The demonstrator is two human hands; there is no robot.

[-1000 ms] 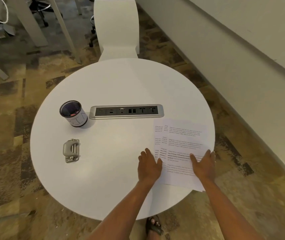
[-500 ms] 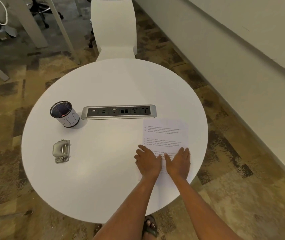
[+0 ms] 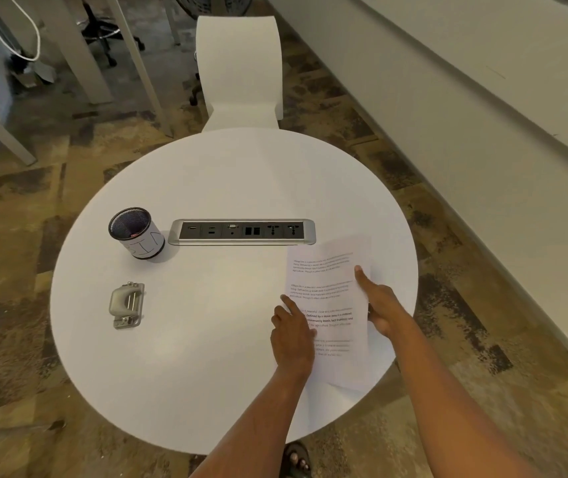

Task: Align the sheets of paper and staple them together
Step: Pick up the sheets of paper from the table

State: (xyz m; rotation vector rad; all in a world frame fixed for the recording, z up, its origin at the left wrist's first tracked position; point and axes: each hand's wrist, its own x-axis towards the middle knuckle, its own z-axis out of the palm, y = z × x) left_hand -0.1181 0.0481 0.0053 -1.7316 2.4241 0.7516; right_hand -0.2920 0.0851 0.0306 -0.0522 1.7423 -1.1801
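Note:
Printed sheets of paper (image 3: 327,281) lie stacked on the right side of the round white table (image 3: 206,188). My left hand (image 3: 291,331) rests on the stack's left edge, fingers pointing away from me. My right hand (image 3: 380,303) is at the stack's right edge, thumb on top of the sheets and fingers along or under the edge. A grey metal stapler (image 3: 126,305) lies flat at the table's left side, far from both hands.
A black mesh pen cup (image 3: 136,232) with a white label stands at the left. A built-in socket strip (image 3: 242,231) runs across the middle. A white chair (image 3: 241,70) stands beyond the table. A wall runs along the right.
The spread sheets have been pushed together into one narrower stack. My hands went from lying flat side by side on the paper to holding its left and right edges.

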